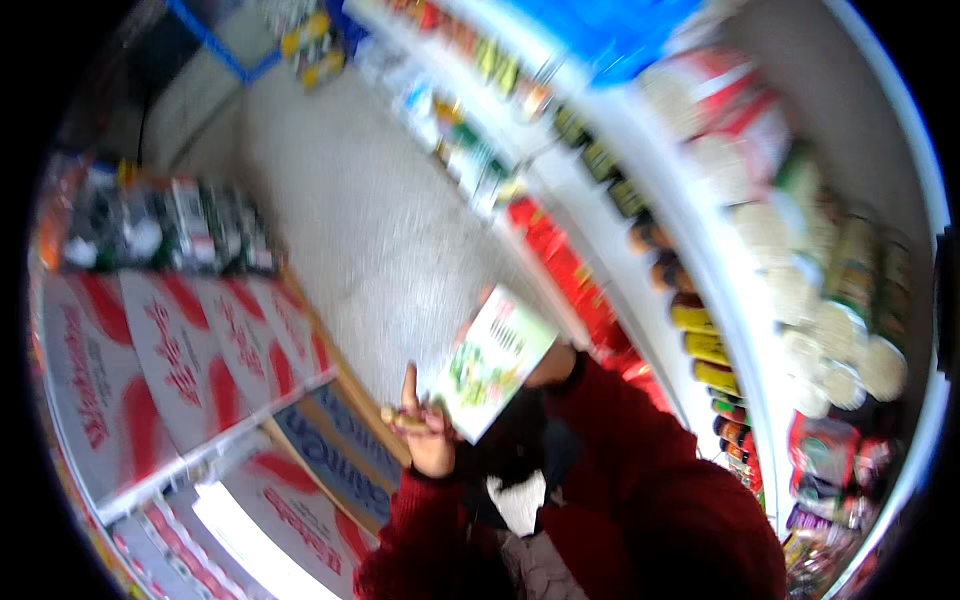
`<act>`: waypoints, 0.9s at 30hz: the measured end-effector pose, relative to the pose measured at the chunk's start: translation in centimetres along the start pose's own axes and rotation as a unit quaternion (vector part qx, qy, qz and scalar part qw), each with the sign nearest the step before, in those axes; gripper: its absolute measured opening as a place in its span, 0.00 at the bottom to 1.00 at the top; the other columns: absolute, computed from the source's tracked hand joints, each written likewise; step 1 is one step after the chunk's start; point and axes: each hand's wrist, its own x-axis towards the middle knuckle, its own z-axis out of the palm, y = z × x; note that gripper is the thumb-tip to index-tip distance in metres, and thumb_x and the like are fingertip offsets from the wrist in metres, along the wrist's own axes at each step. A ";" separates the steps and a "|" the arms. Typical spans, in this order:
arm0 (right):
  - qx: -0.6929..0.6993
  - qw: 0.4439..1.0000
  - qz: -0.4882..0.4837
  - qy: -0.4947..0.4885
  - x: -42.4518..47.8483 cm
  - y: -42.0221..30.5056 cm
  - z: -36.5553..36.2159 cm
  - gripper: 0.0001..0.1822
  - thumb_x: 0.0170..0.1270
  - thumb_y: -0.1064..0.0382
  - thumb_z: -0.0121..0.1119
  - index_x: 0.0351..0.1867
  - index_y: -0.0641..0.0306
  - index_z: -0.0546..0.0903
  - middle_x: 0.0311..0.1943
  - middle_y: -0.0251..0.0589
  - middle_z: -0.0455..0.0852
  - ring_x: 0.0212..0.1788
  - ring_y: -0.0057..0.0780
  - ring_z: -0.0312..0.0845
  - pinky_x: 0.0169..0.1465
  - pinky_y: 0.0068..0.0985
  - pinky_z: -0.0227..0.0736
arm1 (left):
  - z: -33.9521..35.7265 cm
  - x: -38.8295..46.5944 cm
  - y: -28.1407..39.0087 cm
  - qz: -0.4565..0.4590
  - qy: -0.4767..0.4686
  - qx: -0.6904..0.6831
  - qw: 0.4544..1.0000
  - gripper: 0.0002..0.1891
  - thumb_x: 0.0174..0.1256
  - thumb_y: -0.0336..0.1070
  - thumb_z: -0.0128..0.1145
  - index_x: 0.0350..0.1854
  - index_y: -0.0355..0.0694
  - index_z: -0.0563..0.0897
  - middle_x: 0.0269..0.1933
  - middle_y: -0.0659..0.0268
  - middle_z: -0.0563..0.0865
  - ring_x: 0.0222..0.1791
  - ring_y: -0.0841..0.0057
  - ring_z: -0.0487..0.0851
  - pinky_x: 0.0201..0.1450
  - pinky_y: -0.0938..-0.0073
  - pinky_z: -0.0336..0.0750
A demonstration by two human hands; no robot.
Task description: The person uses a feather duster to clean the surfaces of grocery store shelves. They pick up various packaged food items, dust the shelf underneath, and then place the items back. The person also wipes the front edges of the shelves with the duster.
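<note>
A pale green and white printed carton (pixel 496 364), with pictures of greens on its face, is tilted in front of me. My right hand (pixel 553 365) grips it from the right edge, and some of its fingers are hidden behind it. My left hand (pixel 429 444) is at the carton's lower left corner with the index finger stretched out. The other fingers look curled, but blur hides whether they touch the carton or hold something small. Both arms wear dark red sleeves.
White and red cartons (pixel 232 337) are stacked at left, beside brown cartons with blue lettering (pixel 337 457). White shelves (pixel 720 277) curve along the right, bearing jars (pixel 701 337) and round-ended packages (pixel 832 337). Red packets (pixel 559 262) line a low shelf by the grey floor (pixel 345 225).
</note>
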 end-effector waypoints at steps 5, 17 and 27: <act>-0.041 0.996 0.065 0.045 -1.2 -8.7 15.9 0.42 0.51 0.55 0.75 0.66 0.67 0.68 0.61 0.41 0.78 0.61 0.29 0.74 0.65 0.33 0.65 | 5.4 -5.5 13.1 0.016 -0.188 0.024 0.982 0.47 0.66 0.48 0.61 0.77 0.40 0.45 0.65 0.49 0.72 0.59 0.61 0.78 0.60 0.60 0.74; -0.512 0.727 -0.269 0.370 -9.5 -14.0 37.9 0.24 0.70 0.61 0.53 0.64 0.71 0.67 0.49 0.42 0.81 0.48 0.27 0.77 0.54 0.25 0.70 | 13.2 -17.1 24.8 0.286 -0.472 0.270 0.789 0.21 0.65 0.24 0.52 0.62 0.33 0.75 0.55 0.50 0.78 0.53 0.58 0.78 0.55 0.69 0.73; -0.727 0.628 -0.100 0.259 -18.0 -18.9 45.3 0.14 0.58 0.56 0.67 0.42 0.57 0.79 0.22 0.32 0.78 0.23 0.30 0.76 0.27 0.28 0.68 | 22.7 -21.0 22.7 0.282 -0.379 0.175 0.864 0.38 0.58 0.13 0.50 0.74 0.36 0.61 0.57 0.57 0.64 0.53 0.68 0.74 0.52 0.73 0.75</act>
